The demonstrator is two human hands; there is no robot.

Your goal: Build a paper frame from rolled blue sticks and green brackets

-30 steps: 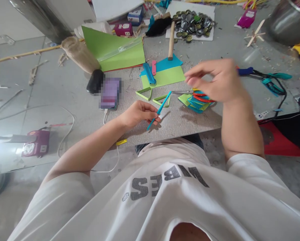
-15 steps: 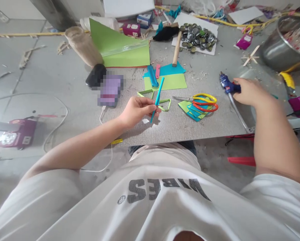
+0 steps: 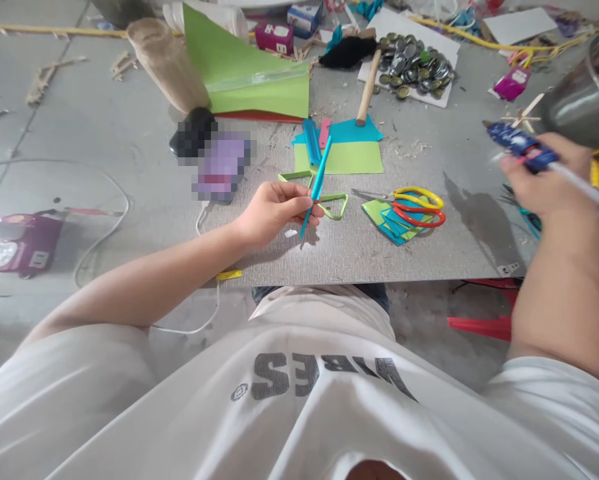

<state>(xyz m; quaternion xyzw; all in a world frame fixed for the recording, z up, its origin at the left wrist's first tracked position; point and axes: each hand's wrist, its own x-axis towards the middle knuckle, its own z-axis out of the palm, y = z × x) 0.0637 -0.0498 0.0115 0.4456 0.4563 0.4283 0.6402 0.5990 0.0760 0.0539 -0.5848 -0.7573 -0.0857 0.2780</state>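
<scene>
My left hand [image 3: 282, 210] pinches a folded blue paper strip [image 3: 320, 175] between thumb and fingers, above the table. Beside its fingertips lie green folded paper shapes [image 3: 343, 208]. On the right, my right hand [image 3: 547, 177] is wrapped round a dark blue glue gun [image 3: 517, 141], held up off the table with its nozzle to the left and a white stick at its back. Between the hands, scissors [image 3: 419, 198] with yellow and red handles rest on blue and green paper pieces [image 3: 379, 212]. A blue cutter [image 3: 310, 141] lies on green and blue sheets [image 3: 362, 159].
A phone [image 3: 224, 163] with a white cable lies left of centre near a black object [image 3: 193, 133]. Bottle caps [image 3: 414, 63] and a wooden-handled hammer [image 3: 368, 90] are at the back. A metal pot [image 3: 574, 93] stands at the right, pliers [image 3: 529, 217] partly behind my right hand.
My right hand has lifted the glue gun off the table and moved it to the right, tilting it. My left hand keeps its hold on the blue strip. The view has shifted slightly.
</scene>
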